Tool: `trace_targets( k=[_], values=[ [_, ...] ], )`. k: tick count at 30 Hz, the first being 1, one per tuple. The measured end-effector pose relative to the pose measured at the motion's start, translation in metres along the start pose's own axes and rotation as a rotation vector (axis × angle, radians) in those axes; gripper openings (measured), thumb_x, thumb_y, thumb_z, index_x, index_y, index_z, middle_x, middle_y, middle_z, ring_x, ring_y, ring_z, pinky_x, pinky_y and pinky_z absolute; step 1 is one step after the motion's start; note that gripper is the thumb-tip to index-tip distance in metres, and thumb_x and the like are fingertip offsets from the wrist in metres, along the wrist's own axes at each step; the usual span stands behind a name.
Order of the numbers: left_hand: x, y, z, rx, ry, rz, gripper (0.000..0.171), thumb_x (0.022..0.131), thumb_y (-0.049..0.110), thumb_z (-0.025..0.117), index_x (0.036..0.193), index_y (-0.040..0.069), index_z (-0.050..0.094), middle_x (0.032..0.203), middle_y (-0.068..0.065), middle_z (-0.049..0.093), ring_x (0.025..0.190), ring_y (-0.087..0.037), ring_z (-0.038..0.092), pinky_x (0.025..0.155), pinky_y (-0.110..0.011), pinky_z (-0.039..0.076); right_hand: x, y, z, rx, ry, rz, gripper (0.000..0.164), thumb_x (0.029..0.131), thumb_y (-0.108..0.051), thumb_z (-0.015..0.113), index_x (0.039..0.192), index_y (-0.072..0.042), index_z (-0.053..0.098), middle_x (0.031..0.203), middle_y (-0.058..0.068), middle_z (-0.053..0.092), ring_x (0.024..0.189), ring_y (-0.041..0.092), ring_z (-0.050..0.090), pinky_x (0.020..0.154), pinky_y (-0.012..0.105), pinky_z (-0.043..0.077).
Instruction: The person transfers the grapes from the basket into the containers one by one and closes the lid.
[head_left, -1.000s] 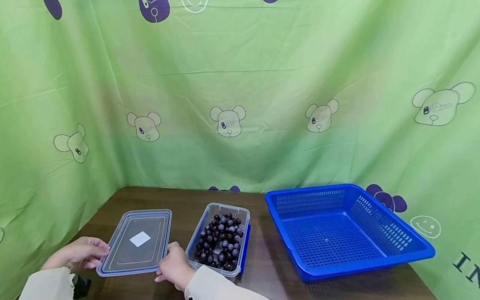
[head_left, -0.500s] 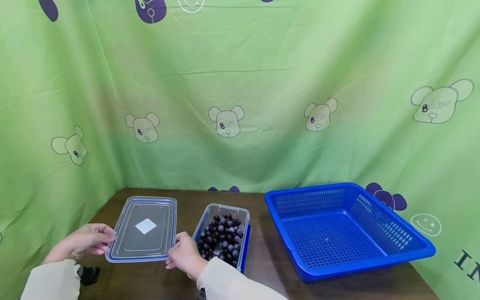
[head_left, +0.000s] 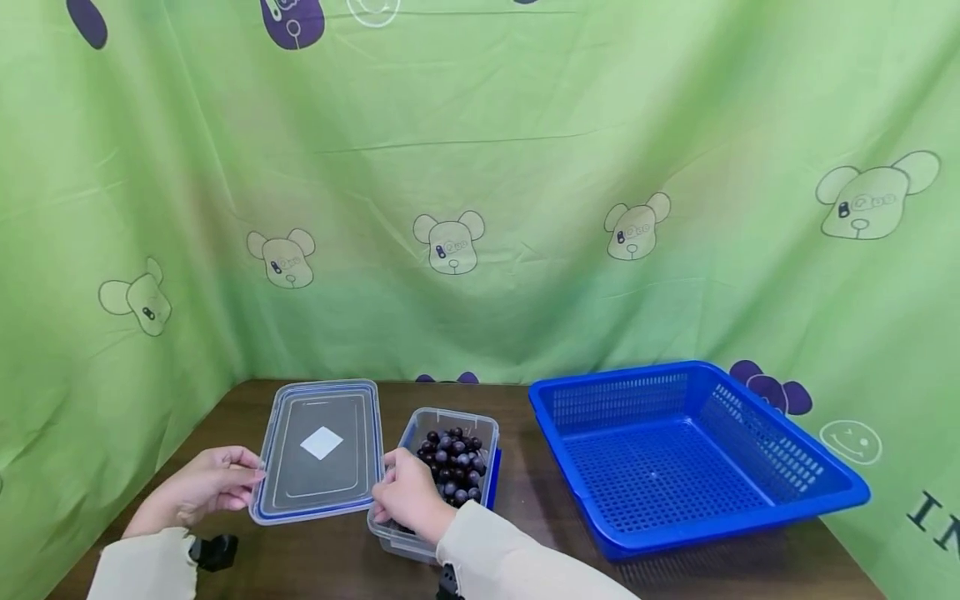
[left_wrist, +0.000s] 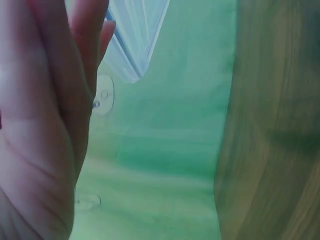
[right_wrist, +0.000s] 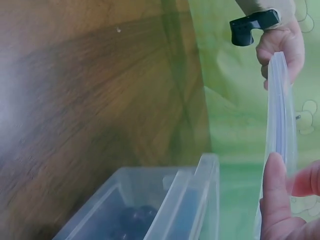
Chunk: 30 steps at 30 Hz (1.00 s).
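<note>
Between my two hands, a clear plastic lid (head_left: 322, 479) with a blue seal and a white label is held up at a tilt. My left hand (head_left: 213, 483) pinches its left edge; my right hand (head_left: 411, 493) pinches the right edge. Just right of the lid, a clear plastic container (head_left: 487, 429) holds many dark grapes (head_left: 450, 467). The right hand and sleeve hide its near left part. From the right wrist view, the lid (right_wrist: 278, 115) appears edge-on, above and apart from the container rim (right_wrist: 205, 170). In the left wrist view, only a lid corner (left_wrist: 132, 65) shows beside the hand.
A large blue plastic basket (head_left: 581, 492) with perforated sides stands on the right of the brown wooden table (head_left: 300, 558). Something blue (head_left: 495, 479) shows along the container's right side. A green printed curtain (head_left: 450, 325) encloses the table behind and at the sides.
Both hands have raised the lid and carried it rightward, closer to the container. The right hand now covers some of the grapes. The container and basket stay in place.
</note>
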<state>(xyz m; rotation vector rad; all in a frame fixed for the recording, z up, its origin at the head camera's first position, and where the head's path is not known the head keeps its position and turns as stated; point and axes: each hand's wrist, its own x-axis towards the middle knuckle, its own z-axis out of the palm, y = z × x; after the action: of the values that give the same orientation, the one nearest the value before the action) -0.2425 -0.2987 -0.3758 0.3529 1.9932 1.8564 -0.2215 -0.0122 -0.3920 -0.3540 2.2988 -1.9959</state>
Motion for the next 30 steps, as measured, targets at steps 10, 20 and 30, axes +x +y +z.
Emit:
trace_targets(
  k=[10, 20, 30],
  values=[
    [0.025, 0.002, 0.031, -0.01, 0.02, 0.006, 0.01, 0.088, -0.002, 0.058, 0.088, 0.008, 0.059, 0.07, 0.002, 0.065, 0.059, -0.004, 0.062, 0.059, -0.017, 0.053, -0.006, 0.005, -0.034, -0.011, 0.023, -0.011, 0.039, 0.072, 0.016, 0.05, 0.111, 0.015, 0.049, 0.071, 0.013, 0.054, 0.047, 0.012, 0.055, 0.045, 0.029, 0.054],
    [0.044, 0.007, 0.057, -0.012, 0.054, 0.028, 0.01, 0.087, -0.003, 0.057, 0.086, 0.007, 0.058, 0.07, 0.001, 0.064, 0.059, -0.006, 0.061, 0.058, -0.018, 0.053, -0.007, -0.001, -0.066, -0.107, 0.046, -0.028, 0.042, 0.073, 0.014, 0.05, 0.114, 0.016, 0.049, 0.067, 0.006, 0.053, 0.046, 0.009, 0.054, 0.047, 0.03, 0.054],
    [0.066, 0.018, 0.083, -0.001, 0.083, 0.033, 0.008, 0.086, -0.004, 0.057, 0.084, 0.003, 0.059, 0.066, 0.001, 0.063, 0.056, -0.006, 0.06, 0.056, -0.018, 0.052, -0.01, -0.007, -0.092, -0.152, 0.124, -0.02, 0.041, 0.073, 0.012, 0.052, 0.114, 0.016, 0.05, 0.066, 0.004, 0.051, 0.045, 0.008, 0.053, 0.046, 0.031, 0.054]
  ],
)
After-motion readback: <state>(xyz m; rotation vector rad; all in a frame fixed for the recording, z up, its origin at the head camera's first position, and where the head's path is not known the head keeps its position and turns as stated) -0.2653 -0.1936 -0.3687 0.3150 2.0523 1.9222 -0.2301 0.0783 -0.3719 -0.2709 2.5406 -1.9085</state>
